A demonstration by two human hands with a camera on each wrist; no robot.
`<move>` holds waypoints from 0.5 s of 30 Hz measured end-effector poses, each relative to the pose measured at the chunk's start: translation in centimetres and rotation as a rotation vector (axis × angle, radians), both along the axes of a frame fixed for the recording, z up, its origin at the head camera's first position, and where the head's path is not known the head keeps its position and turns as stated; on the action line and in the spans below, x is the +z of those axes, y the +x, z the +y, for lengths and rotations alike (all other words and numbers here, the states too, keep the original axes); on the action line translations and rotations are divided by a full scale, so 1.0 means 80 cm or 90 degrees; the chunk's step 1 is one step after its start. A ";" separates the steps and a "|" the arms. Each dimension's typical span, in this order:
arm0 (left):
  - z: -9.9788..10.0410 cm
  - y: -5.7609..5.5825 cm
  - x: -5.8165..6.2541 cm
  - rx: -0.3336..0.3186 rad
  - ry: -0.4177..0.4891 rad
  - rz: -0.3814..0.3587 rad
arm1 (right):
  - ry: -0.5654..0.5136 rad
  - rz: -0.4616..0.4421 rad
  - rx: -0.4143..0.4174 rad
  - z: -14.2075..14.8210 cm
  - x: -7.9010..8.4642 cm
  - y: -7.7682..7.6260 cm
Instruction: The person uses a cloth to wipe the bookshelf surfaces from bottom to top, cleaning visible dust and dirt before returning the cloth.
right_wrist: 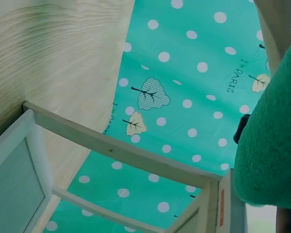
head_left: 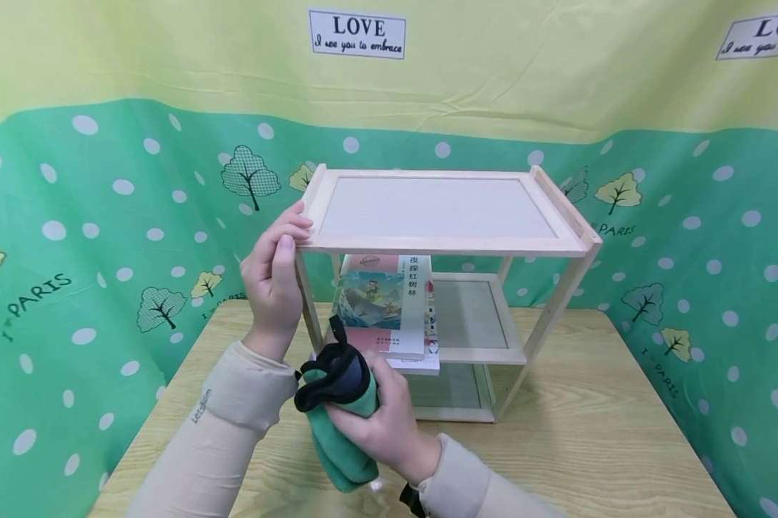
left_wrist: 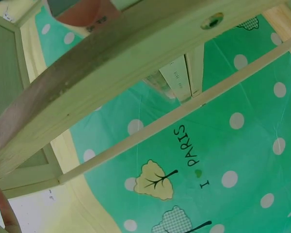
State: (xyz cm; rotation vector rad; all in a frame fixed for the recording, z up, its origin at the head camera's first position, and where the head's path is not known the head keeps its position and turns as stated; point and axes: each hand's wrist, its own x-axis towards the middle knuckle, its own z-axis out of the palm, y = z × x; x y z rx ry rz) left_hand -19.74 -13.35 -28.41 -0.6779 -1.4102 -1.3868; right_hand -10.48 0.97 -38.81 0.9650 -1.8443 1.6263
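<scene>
A folded green cloth (head_left: 344,450) with black edging and a black loop is gripped in my right hand (head_left: 389,424), in front of the shelf's left side. Its fuzzy green surface fills the right edge of the right wrist view. My left hand (head_left: 272,277) holds the left side rail of a pale wooden three-tier shelf (head_left: 441,248), fingers over the top and thumb near the front corner. On the middle tier lies a stack of books, the top book (head_left: 382,306) showing an illustrated cover. The cloth partly hides the stack's lower left and the shelf's left front leg.
The shelf stands on a wood-grain table (head_left: 577,446). Behind and at both sides hangs a green and yellow curtain (head_left: 136,165) with dots and trees. The shelf's right front leg (head_left: 551,316) slants down toward the tabletop.
</scene>
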 end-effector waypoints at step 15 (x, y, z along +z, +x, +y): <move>0.001 0.000 0.000 -0.016 0.011 0.001 | 0.081 -0.016 0.087 0.011 -0.031 -0.004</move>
